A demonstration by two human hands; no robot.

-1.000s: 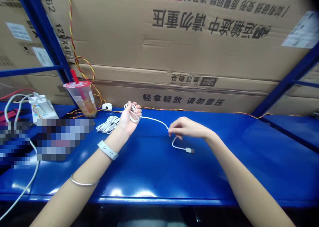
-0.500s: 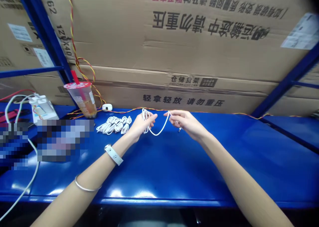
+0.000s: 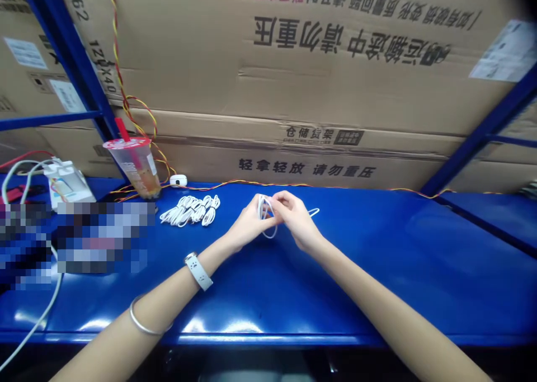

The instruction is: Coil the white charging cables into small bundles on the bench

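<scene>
from my remote seat the head camera looks down on a wall of cardboard cartons with chinese handling notes, framed by a blue steel rack; i take my bearings along its blue steel shelf from the coiled bundle of white cable; a plastic cup with a red straw stands behind and left of the bundle; a small white puck sits just behind it; a twisted red-and-yellow wire runs behind it and on to the right; a pixelated patch to its left hides what lies there; right of the bundle, the left hand and right hand nearly touch above the shelf; both grips are clenched in a fingertip pinch on a length of white cable, which is gathered into a small coil between them, with a narrow loop poking out past the right hand; my judgement is that this pinch works best with the turns flat and equal in size, and the thumbs pressed where they cross, so no turn springs loose
</scene>
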